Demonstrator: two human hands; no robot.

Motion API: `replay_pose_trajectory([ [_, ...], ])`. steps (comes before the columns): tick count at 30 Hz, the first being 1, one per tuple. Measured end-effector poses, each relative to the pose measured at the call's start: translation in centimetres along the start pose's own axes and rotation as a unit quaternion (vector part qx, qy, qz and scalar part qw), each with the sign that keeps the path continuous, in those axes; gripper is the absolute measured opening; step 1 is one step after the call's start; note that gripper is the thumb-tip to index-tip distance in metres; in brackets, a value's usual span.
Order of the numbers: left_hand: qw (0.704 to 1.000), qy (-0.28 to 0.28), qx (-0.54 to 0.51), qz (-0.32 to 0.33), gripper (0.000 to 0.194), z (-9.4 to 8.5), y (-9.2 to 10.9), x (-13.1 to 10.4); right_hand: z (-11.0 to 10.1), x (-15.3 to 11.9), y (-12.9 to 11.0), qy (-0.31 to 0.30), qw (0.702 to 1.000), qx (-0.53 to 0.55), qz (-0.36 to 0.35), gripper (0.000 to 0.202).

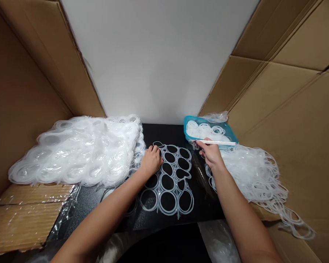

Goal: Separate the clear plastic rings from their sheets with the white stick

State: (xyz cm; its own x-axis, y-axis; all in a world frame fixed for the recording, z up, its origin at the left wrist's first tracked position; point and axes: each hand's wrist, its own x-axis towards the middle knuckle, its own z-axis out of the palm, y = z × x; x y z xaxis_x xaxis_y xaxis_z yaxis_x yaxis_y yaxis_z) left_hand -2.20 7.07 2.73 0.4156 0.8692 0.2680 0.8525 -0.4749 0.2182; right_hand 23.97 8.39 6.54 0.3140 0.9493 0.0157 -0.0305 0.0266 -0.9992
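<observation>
A translucent sheet of joined plastic rings (pixel 167 191) lies flat on the black work surface in front of me. My left hand (pixel 152 160) is at its upper left edge, fingers curled down onto the rings; the fingertips are partly hidden. Right of the sheet, my right hand (pixel 211 154) grips a slim white pen-like tool (pixel 219 143). The tool is held level, just in front of a blue tray (pixel 185 128). Loose white rings (pixel 204 129) are piled inside that tray. Some rings in the sheet's right column look bent or partly torn.
A thick stack of ring sheets (pixel 90 153) stands at the left. On the right lies a heap of ring scraps (pixel 246 171), trailing toward the front. Cardboard walls (pixel 285 95) rise on both sides, and a white panel (pixel 164 62) stands behind.
</observation>
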Motion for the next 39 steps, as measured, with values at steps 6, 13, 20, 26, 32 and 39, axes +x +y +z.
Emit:
replay_pose_trajectory([
  [6,0.987,-0.001,-0.159,-0.039,0.033,-2.2,2.0,0.6,0.0,-3.6,-1.2,-0.163,0.939,0.214,0.214,0.038],
  [13,0.706,-0.159,-0.684,-0.086,0.067,-4.2,4.7,-1.4,1.1,-7.7,-2.2,-0.298,0.863,0.278,0.298,0.032],
  [20,0.613,-0.170,-0.766,-0.095,0.063,-8.0,5.4,-2.2,0.3,-9.2,-3.4,-0.372,0.847,0.271,0.266,0.035],
  [26,0.618,-0.150,-0.761,-0.131,0.065,-10.3,5.6,-2.7,-0.4,-9.1,-3.9,-0.344,0.874,0.236,0.248,0.035],
  [32,0.672,-0.105,-0.725,-0.111,0.064,-8.9,4.5,-2.6,-0.8,-9.6,-2.7,-0.386,0.854,0.235,0.258,0.032],
  [39,0.957,-0.004,-0.290,-0.020,0.047,-2.1,2.8,-3.2,1.7,-7.6,-1.0,-0.238,0.908,0.284,0.195,0.034],
])
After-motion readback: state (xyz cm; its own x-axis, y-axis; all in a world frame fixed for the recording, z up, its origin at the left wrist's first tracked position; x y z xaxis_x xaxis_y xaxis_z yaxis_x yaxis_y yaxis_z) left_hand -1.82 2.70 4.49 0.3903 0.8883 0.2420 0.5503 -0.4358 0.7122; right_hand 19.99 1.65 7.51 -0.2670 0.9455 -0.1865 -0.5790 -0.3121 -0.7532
